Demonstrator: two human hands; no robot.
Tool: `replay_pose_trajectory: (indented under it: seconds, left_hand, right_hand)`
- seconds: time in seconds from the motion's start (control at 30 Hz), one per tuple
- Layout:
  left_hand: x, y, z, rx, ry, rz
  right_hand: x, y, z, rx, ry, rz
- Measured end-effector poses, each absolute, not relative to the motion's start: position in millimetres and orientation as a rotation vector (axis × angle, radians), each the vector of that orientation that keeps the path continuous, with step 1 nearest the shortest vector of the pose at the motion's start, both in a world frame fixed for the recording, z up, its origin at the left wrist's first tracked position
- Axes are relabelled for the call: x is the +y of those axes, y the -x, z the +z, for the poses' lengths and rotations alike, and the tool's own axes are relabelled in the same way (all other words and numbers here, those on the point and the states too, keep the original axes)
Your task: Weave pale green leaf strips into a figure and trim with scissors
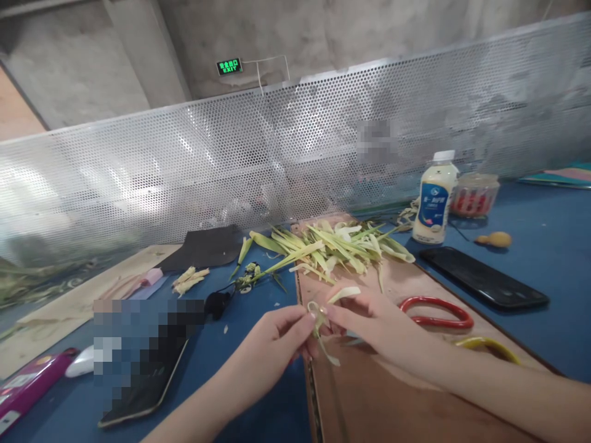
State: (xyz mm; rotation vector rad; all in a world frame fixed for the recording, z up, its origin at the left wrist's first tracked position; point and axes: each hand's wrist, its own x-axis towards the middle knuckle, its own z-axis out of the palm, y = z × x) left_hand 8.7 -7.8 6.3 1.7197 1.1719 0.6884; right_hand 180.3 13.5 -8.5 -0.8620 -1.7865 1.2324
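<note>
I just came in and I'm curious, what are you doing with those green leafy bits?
A person holds a thin pale green leaf strip between the fingertips of both hands, the left hand and the right hand, just above a brown board. A pile of similar leaf strips lies at the board's far end. Red-handled scissors rest beside the right hand, and a bottle stands behind.

We're looking at a craft workshop: bare concrete walls, a lit green exit sign (229,66), and a perforated metal screen (295,154) fencing off a blue desk (545,246). On it sit a wooden work board (415,394), a heap of leaf strips (332,246) and red-handled scissors (438,312).
</note>
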Motion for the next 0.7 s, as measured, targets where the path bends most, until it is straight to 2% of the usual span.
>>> replay_pose_trajectory:
  seconds: [0.43,0.6,0.7]
  left_hand:
    - [-5.3,-6.9,4.6,1.060,-1.650,0.636]
    - [-3.3,-7.6,0.4,1.117,-1.535,0.740]
    - [-1.7,-8.7,-0.5,1.126,-1.455,0.833]
  right_hand:
    - [7.6,-176.7,-10.5,-1.717,0.922,1.231]
    - [10.4,-180.1,-12.1,-1.569,1.054,1.221]
    - [9.2,-180.6,-12.2,-1.763,1.083,1.137]
